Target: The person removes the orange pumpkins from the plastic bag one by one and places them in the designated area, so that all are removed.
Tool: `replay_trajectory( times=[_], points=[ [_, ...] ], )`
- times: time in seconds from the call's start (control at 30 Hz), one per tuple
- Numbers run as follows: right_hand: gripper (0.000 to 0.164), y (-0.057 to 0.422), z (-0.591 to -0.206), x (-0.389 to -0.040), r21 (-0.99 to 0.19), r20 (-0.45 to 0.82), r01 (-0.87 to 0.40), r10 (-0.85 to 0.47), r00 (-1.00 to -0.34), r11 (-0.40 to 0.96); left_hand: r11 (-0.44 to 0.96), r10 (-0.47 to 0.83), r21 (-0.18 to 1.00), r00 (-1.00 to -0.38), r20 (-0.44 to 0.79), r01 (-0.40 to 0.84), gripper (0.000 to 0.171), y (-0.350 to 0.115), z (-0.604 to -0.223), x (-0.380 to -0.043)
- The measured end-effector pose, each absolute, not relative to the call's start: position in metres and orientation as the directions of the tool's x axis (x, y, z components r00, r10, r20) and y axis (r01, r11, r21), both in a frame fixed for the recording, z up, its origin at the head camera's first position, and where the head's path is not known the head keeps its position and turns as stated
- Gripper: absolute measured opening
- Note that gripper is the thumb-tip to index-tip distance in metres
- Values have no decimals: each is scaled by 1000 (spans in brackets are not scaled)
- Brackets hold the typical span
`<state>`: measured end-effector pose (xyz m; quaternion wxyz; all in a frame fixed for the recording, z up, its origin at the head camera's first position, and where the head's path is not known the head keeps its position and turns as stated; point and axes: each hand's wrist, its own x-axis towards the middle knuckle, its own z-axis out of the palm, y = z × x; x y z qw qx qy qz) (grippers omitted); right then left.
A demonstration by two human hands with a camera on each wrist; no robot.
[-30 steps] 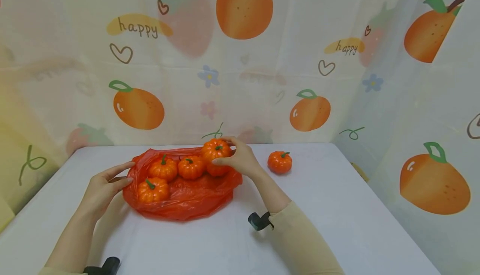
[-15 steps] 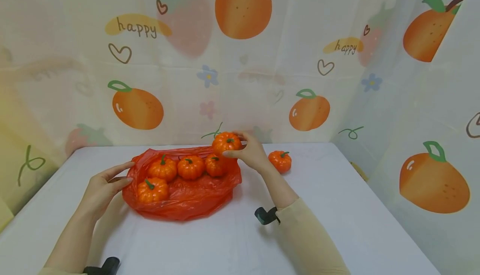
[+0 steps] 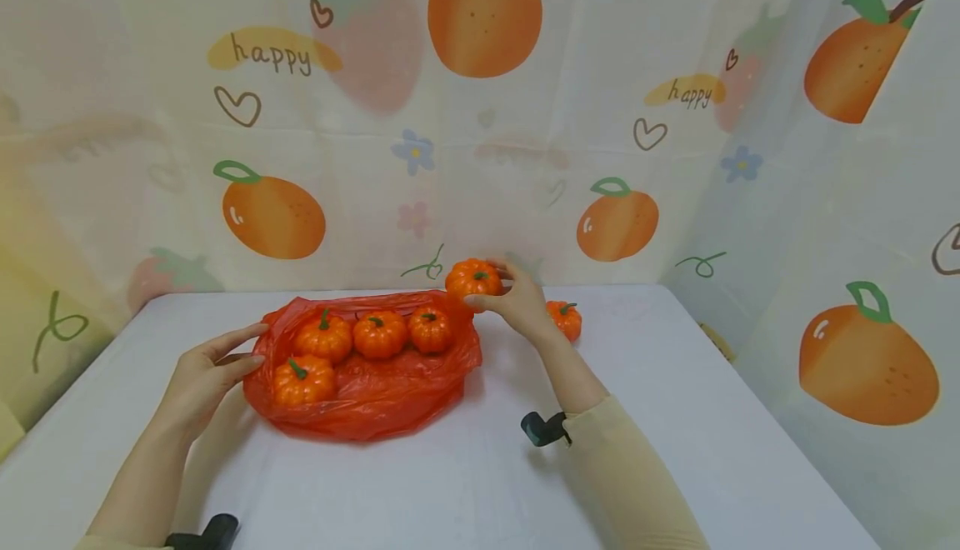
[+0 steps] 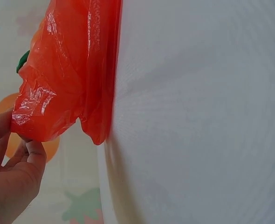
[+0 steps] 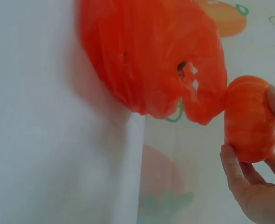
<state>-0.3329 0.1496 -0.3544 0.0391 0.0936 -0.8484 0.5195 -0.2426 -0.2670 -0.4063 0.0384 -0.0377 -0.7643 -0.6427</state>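
My right hand (image 3: pixel 517 302) grips a small orange pumpkin (image 3: pixel 474 277) between thumb and fingers, raised at the right rim of a red plastic bag (image 3: pixel 375 412). In the right wrist view this pumpkin (image 5: pixel 250 122) is beside the bag's crumpled edge. At the bag's left side, my left hand (image 3: pixel 201 387) pinches the rim, its fingertips on the thin plastic (image 4: pixel 44 112) in the left wrist view. Inside the wide-mouthed bag sit several more pumpkins with green stems, among them one at the front left (image 3: pixel 303 382) and one at the right (image 3: pixel 431 331).
Another orange pumpkin (image 3: pixel 566 321) rests on the white table (image 3: pixel 675 417), partly hidden behind my right hand. A curtain (image 3: pixel 495 158) printed with fruit hangs behind the table's back edge. Dark wrist-worn cameras (image 3: pixel 545 429) stick out near both sleeves.
My right hand has lifted the pumpkin up and to the right out of the bag, uncovering another pumpkin beneath. The left hand has stayed at the bag's rim.
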Motion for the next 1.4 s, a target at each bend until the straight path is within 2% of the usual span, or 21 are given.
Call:
replay_trajectory(
  times=[0.67,1.4],
  points=[
    [75,197,-347,-342,-890,112,-96,10,-994,446,149,3,984,-995,98,98,43,-267,-407,-243],
    [78,231,-342,-342,-880,130,-75,86,-988,468,118,15,986,-994,113,114,40,-265,-407,-242]
  ],
)
